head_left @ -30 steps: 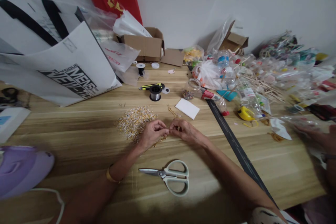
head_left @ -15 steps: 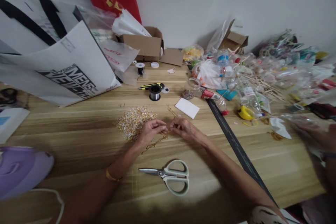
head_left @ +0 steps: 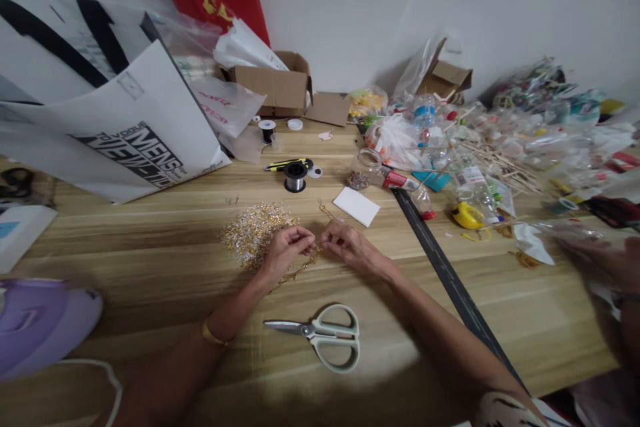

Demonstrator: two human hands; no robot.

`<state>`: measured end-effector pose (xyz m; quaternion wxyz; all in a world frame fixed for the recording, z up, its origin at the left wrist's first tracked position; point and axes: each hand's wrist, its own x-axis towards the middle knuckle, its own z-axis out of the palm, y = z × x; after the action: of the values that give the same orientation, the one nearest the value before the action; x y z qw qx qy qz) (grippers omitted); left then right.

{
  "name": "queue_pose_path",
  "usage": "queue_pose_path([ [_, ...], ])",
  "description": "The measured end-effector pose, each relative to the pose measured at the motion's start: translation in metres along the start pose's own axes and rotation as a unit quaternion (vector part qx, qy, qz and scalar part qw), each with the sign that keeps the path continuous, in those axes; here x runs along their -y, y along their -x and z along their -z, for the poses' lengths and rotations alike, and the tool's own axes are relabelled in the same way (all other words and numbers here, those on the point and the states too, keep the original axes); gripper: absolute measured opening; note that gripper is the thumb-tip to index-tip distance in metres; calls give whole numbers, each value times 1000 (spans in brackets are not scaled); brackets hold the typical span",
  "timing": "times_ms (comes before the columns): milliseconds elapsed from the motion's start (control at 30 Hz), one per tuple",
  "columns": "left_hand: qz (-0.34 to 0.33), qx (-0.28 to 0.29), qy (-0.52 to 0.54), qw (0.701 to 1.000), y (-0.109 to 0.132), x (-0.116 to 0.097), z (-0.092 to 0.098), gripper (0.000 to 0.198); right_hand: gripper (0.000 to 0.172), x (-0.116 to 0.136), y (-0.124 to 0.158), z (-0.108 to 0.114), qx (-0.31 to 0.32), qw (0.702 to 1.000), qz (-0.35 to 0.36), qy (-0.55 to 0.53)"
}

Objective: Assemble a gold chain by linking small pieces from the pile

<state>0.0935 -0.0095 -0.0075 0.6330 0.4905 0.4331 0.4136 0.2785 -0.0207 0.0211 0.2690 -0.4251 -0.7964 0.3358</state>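
My left hand (head_left: 285,250) and my right hand (head_left: 347,245) meet over the wooden table (head_left: 150,267), fingertips pinched close together. Between them runs a thin gold beaded strand (head_left: 300,269) that trails down onto the wood below my left hand. Just left of my left hand lies a heap of gold and silver beaded pieces (head_left: 253,230). A short gold piece (head_left: 327,211) lies beyond my right hand. Both hands are closed on the strand.
Pale-handled scissors (head_left: 325,338) lie near me. A wire spool (head_left: 295,177), a yellow-black knife (head_left: 286,164), a white card (head_left: 357,206) and a bead jar (head_left: 362,170) sit beyond. A black strip (head_left: 450,273) crosses right. Another person's hand (head_left: 597,257) works at right among plastic clutter. White bag (head_left: 125,120) at left.
My hands have shifted slightly up and away from me, and the gold strand now trails lower-left under my left hand. The hand at right has moved a little.
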Motion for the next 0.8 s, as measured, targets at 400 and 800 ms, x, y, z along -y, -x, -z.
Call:
queue_pose_path([
  [400, -67, 43, -98, 992, 0, 2, -3, 7, 10, -2, -2, -3, -9, 1000, -9, -26],
  [800, -58, 46, -104, 992, -5, 12, -2, 10, 10, -9, -1, -7, 0, 997, -44, -63],
])
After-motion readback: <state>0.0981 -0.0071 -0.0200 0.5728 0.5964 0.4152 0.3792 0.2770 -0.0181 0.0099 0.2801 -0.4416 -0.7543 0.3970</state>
